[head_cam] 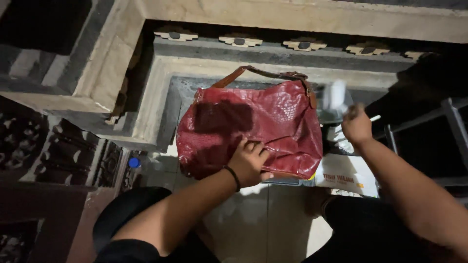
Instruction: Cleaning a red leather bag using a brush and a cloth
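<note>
A dark red leather handbag (253, 126) with a brown strap (258, 73) lies on the floor against a stone step. My left hand (249, 161), with a black band on the wrist, rests flat on the bag's lower edge. To the right of the bag, my right hand (355, 124) is raised and closed around a blurred white object (336, 95); a thin white stick (374, 118) shows beside it. What the white object is cannot be made out.
A white packet (347, 173) lies under the bag's right corner. Carved stone steps (273, 51) rise behind. A dark metal frame (438, 131) stands at the right. A blue cap (134, 162) lies at the left. Pale floor tiles (263, 219) lie between my knees.
</note>
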